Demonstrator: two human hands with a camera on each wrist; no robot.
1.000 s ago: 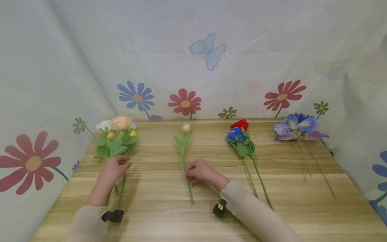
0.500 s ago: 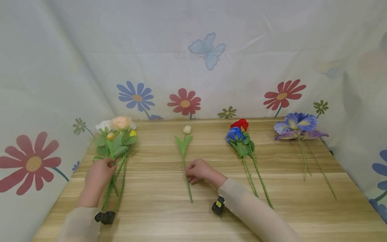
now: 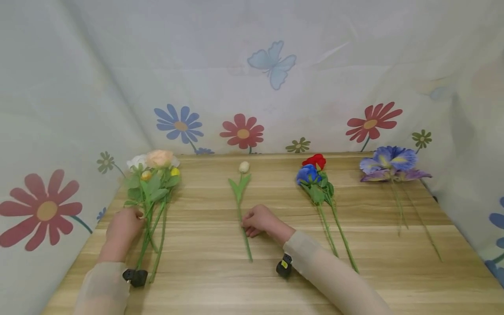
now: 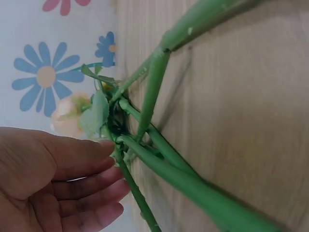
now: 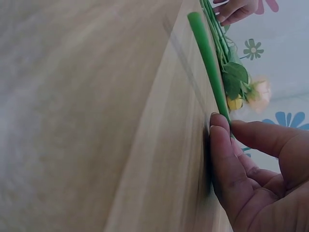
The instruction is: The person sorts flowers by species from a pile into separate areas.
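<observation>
My right hand (image 3: 257,220) pinches the green stem of a white tulip (image 3: 243,168) at the middle of the wooden table. In the right wrist view, thumb and fingertips grip the stem (image 5: 210,63) close over the tabletop. My left hand (image 3: 125,225) is beside a bunch of flowers on the left, its thumb and fingers loosely bent. The left wrist view puts these fingertips (image 4: 107,147) right at a thin thorny stem (image 4: 137,195), with thicker stems crossing beyond. The bunch carries a peach bloom (image 3: 160,159), white petals (image 3: 137,162) and yellow buds.
A blue rose (image 3: 308,174) and a red rose (image 3: 315,161) lie right of the tulip. Purple-blue irises (image 3: 393,159) lie at the far right. A white cloth backdrop (image 3: 220,52) printed with flowers and a butterfly stands behind and beside the table (image 3: 204,280).
My left hand has moved left, from over the bunch's stems to beside them, and the stems show more fully. My right hand keeps its hold on the tulip.
</observation>
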